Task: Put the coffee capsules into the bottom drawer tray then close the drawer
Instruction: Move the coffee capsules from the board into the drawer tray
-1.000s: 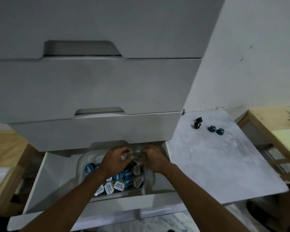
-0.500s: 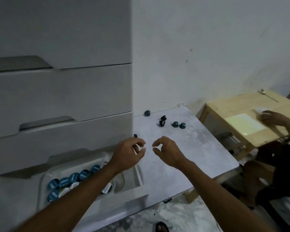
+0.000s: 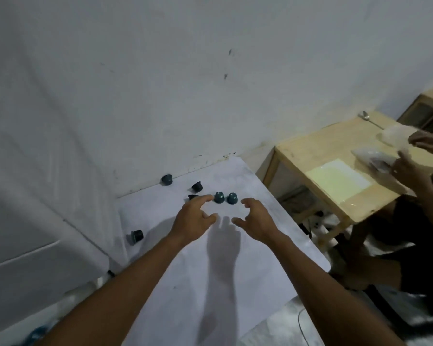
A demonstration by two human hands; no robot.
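Both hands over white tabletop [image 3: 210, 283], fingers spread, holding nothing. Left hand [image 3: 194, 218] fingertips just beside two teal capsules [image 3: 225, 198]; right hand [image 3: 256, 219] near them. Black capsules [image 3: 197, 187] behind, another [image 3: 135, 237] left by cabinet [image 3: 35, 270]. Wooden table [image 3: 335, 156] right.

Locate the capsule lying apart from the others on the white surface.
The lone capsule lies on its side at the white surface's left edge, beside the cabinet.

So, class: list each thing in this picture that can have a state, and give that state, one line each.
left hand, open, empty
right hand, open, empty
two teal capsules, dome up, side by side
capsule by the cabinet, tipped on its side
capsule at the wall, tilted
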